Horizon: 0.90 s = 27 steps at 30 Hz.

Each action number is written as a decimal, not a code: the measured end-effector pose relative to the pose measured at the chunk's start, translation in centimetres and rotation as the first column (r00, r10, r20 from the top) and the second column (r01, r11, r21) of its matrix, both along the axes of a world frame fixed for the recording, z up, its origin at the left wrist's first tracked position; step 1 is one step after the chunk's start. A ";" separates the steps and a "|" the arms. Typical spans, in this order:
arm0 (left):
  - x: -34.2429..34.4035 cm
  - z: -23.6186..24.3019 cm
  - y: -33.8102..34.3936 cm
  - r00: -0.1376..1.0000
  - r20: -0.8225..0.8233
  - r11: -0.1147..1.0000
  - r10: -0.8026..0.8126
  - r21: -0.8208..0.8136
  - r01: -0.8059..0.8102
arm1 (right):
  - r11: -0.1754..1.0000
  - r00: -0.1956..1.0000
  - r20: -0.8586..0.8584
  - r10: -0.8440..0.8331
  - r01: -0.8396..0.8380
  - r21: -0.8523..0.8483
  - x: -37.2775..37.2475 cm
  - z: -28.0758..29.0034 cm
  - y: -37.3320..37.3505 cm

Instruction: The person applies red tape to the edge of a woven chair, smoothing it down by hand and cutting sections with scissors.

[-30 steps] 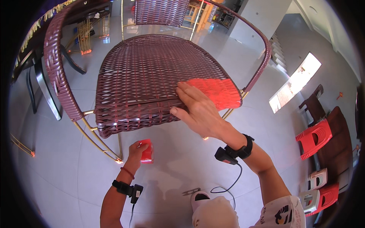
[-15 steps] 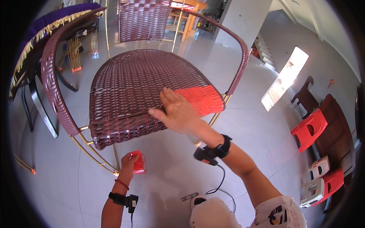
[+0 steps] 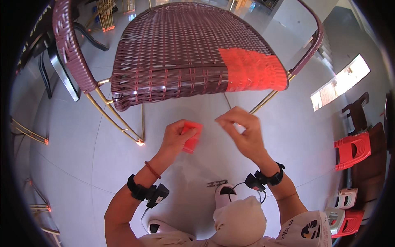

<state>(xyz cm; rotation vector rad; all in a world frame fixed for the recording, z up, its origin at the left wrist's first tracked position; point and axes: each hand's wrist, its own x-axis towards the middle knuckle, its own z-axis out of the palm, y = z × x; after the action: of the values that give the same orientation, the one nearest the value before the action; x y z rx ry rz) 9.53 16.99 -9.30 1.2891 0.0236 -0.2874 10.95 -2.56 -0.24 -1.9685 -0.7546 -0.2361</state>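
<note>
A chair with a woven dark-red seat (image 3: 173, 45) and gold metal legs stands in front of me. Red strips (image 3: 253, 70) cover the front right corner of its seat, wrapping over the edge. Below the front edge, my left hand (image 3: 179, 136) is closed on what looks like a roll of red tape (image 3: 192, 138), slightly blurred. My right hand (image 3: 245, 131) is held level with it, apart from the seat, thumb and forefinger pinched together. Whether anything thin sits in that pinch I cannot make out.
On the floor by my shoe lies a pair of thread snips (image 3: 217, 183). Stacked red stools (image 3: 352, 150) and dark wooden furniture stand at the right. A dark table with metal legs (image 3: 61, 72) is at the left. Cables hang from both wrist straps.
My right hand has left the seat's front edge, drawn back toward me and closed into a pinch. The left hand has risen with the red roll. The view has tipped downward.
</note>
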 end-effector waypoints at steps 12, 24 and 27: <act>0.0 2.8 -1.2 0.991 -0.065 0.981 -0.116 -0.161 0.104 | 0.986 1.000 -0.021 -0.020 0.016 -0.164 1.4 -4.6 1.7; -1.0 3.7 -2.8 0.984 0.095 0.988 -0.148 -0.033 0.152 | 0.982 0.912 0.398 -0.102 0.157 -0.109 0.6 -3.5 1.1; -1.6 4.1 -2.6 0.978 0.106 0.980 -0.178 -0.065 0.185 | 0.978 0.921 0.375 -0.109 0.166 -0.123 -0.1 -2.9 0.9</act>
<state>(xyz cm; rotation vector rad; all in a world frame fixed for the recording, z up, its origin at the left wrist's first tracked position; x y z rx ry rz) 7.94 14.42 -5.19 1.2315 -0.1898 -0.3767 10.87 -1.62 -3.16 -2.1552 -0.8926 -0.6644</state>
